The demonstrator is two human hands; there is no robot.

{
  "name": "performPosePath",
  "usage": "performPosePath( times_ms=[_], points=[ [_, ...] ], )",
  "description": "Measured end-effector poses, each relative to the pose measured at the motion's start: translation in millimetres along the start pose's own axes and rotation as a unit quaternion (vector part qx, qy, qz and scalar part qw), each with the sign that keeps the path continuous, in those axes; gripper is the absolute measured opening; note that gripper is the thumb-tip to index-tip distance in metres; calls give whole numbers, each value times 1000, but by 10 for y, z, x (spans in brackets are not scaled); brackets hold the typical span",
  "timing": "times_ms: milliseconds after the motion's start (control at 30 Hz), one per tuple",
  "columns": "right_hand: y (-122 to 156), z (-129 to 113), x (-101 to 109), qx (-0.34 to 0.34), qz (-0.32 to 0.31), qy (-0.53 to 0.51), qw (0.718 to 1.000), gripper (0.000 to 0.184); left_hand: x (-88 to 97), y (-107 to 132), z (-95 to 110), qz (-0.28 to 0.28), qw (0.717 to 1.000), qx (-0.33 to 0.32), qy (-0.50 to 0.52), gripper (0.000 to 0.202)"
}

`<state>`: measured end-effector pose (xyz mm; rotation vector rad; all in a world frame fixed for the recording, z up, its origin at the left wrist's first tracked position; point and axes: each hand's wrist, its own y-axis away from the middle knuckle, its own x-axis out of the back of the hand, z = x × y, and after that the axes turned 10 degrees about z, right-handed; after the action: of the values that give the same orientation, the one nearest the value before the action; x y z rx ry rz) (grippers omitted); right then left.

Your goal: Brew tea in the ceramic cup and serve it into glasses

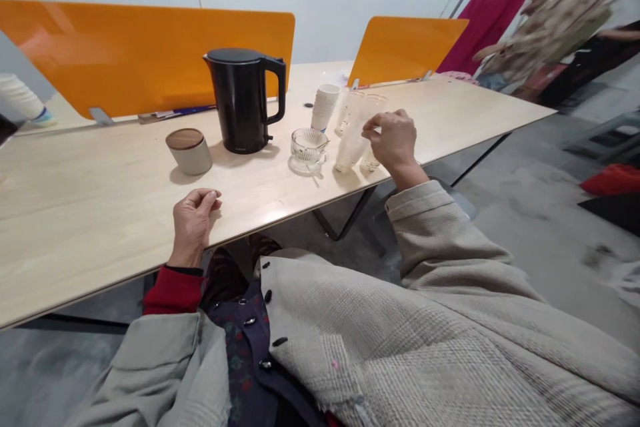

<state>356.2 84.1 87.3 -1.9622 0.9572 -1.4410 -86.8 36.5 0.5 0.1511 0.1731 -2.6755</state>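
- Clear glasses [346, 155] are standing below and beside the right hand [393, 137]; its fingers are bunching, whether around a rim I cannot tell.
- The left hand [194, 219] is curling into a loose fist.
- A ribbed glass dish [309, 145] and lidded canister [194, 157] are sitting beyond.
- A closed kettle [240, 103] is standing behind.
- Paper cups [325, 107] are nesting.

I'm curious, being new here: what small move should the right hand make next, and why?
Perhaps the right hand should open slightly beside the foremost clear cup: its thumb and fingertips look bunched there, no sure grip shows, and other clear cups stand close, so a wide sweep might knock them.
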Motion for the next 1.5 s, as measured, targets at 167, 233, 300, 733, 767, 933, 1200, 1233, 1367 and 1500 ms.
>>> performPosePath(
  times_ms=[167, 233, 300, 733, 767, 933, 1200, 1233, 1367, 1500],
  points=[
    [-62, -208, 310, -11, 12, 22, 1000, 18, -13, 16, 6, 10, 1000, 8, 14, 32],
    [-34, -336, 502, -4, 38, 22, 999, 18, -8, 28, 10, 15, 1000, 3, 19, 31],
    [50, -501, 676, 25, 69, -12, 997, 22, 9, 43, 23, 25, 999, 2, 25, 30],
    [1251, -2346, -329, 303, -209, -300, 880, 27, 432, 179, 528, 53, 979, -186, -68, 21],
    [1292, -2437, -395, 312, -222, -299, 874, 25, 450, 182, 552, 40, 971, -216, -94, 19],
    [1362, -2637, -563, 331, -237, -303, 861, 26, 480, 75, 504, -11, 929, -302, -215, 16],
    [1341, -2658, -678, 326, -235, -332, 854, 29, 517, -161, 427, 0, 910, -310, -275, 20],
    [1340, -2664, -688, 326, -236, -337, 851, 30, 525, -184, 435, -8, 909, -311, -276, 21],
    [1351, -2691, -726, 326, -237, -357, 843, 31, 551, -283, 433, -59, 901, -310, -298, 12],
    [1369, -2705, -758, 326, -231, -365, 841, 28, 567, -379, 420, -91, 893, -291, -331, 14]
  ],
)
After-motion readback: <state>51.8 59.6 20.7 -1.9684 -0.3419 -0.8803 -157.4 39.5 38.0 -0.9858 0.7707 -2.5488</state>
